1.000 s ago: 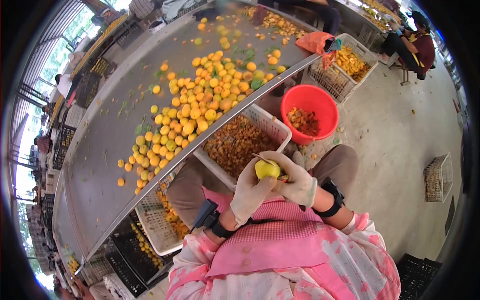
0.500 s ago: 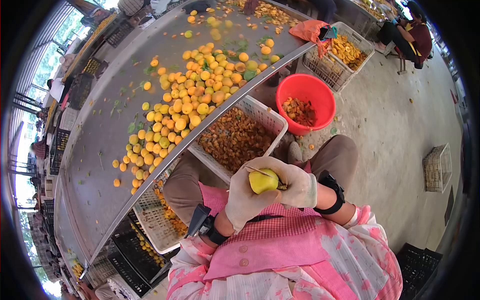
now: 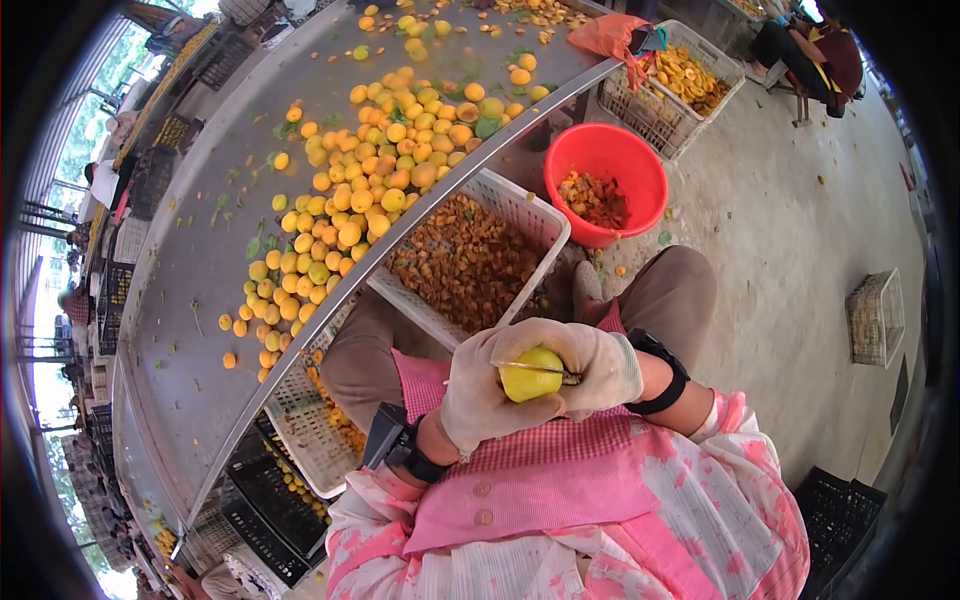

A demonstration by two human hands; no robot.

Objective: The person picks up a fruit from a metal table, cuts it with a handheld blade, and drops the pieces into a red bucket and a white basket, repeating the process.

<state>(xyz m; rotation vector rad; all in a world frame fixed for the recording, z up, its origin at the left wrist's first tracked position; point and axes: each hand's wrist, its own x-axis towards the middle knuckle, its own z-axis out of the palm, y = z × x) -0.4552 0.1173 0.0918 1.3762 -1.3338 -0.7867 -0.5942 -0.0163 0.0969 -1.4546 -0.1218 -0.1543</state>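
Observation:
Both my hands wear pale gloves and meet in front of my chest around a yellow-green fruit [image 3: 532,376]. My left hand [image 3: 482,385] wraps the fruit from the left side. On the right, my right hand [image 3: 597,368] is closed on a small knife [image 3: 569,379], whose thin blade lies across the fruit. Just beyond my hands, between my knees, a white crate [image 3: 552,228] holds brown-orange pieces. A metal table [image 3: 180,400] at the left bears a heap of yellow-orange fruits [image 3: 375,180].
A red bucket [image 3: 655,185] with pieces inside stands past the crate. Behind it are another crate [image 3: 640,115] of orange halves and an orange bag [image 3: 608,38]. Under the table edge sits a white crate [image 3: 300,450]. A co-worker [image 3: 820,60] sits at the upper right.
The view has shifted slightly, so the table and containers appear higher. My hands still hold the fruit, which has turned a little, and the blade now lies more level across it.

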